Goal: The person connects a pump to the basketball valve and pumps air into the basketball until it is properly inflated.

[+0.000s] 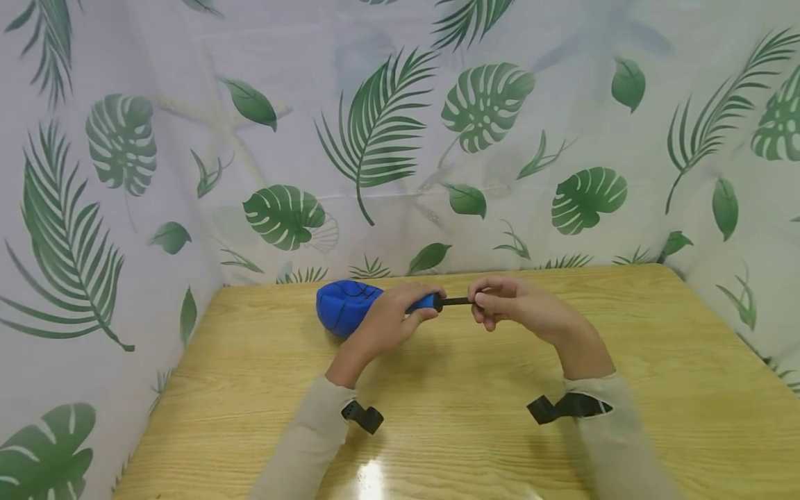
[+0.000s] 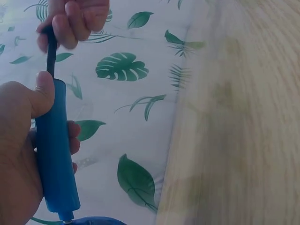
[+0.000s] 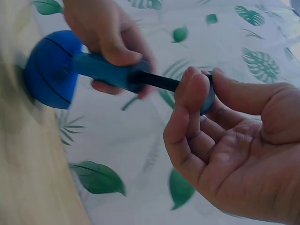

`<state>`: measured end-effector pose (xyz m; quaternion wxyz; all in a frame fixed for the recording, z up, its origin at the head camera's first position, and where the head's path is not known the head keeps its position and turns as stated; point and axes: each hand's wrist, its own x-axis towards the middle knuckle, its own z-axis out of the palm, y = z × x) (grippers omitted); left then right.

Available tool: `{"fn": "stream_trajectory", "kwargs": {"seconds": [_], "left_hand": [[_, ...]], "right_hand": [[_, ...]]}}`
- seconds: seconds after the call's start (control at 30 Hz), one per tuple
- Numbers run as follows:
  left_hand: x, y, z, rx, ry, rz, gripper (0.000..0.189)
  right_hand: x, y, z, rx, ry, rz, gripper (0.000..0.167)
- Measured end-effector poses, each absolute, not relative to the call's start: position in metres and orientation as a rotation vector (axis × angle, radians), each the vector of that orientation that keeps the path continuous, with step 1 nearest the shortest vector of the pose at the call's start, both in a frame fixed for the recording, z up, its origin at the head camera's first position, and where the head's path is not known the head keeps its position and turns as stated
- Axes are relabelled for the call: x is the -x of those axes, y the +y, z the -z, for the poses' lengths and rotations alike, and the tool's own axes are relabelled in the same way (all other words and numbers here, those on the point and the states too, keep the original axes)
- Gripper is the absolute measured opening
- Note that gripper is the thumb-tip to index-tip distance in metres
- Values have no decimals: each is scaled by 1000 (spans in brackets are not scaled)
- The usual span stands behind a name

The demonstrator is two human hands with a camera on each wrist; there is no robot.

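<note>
A blue ball point(image 1: 342, 305) with black lines sits on the table, its top caved in. My left hand point(image 1: 392, 314) grips the blue barrel of a small hand pump point(image 2: 57, 150), whose nozzle end meets the ball in the left wrist view. The pump lies roughly level, pointing from the ball toward the right. At its other end, a black rod point(image 1: 456, 301) sticks out of the barrel. My right hand point(image 3: 239, 140) pinches the dark end of that rod between thumb and fingers. The needle's entry into the ball is not clearly seen.
The wooden table point(image 1: 475, 430) reaches back to a white leaf-print sheet point(image 1: 400, 139) hung behind and at both sides. Black straps with small devices circle both sleeves, the left one point(image 1: 364, 417) and the right one point(image 1: 565, 408).
</note>
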<state>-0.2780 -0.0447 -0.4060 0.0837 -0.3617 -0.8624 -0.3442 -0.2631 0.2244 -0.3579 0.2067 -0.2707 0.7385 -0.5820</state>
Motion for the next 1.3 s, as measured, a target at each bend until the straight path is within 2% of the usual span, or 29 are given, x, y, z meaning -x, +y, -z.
{"fn": "stream_trajectory", "kwargs": {"seconds": [0.2,0.3,0.5,0.73,0.83,1.0,1.3], "left_hand": [[284,-53,400,1048,-2562,1056,35],[286,-52,400,1065,-2556,1044,35],[290,-51,403,1085,-2484,1002,33],[293,-44,407,1131,-2448,934,29],[291,-42,408,1134,-2469,927,32],[283,-38,410,1109,-2526,911,39],[278,-40,408,1094,-2582,956,40]], "right_hand": [[257,252,333,921,2094,1643,14],[256,254,329,914,2096,1666,14],[263,234,343,823,2083,1714,12],[274,202,365,689,1991,1749,19],[275,193,372,653,1974,1768,17],[272,187,379,635,1959,1784,18],[267,193,372,641,2012,1689,16]]}}
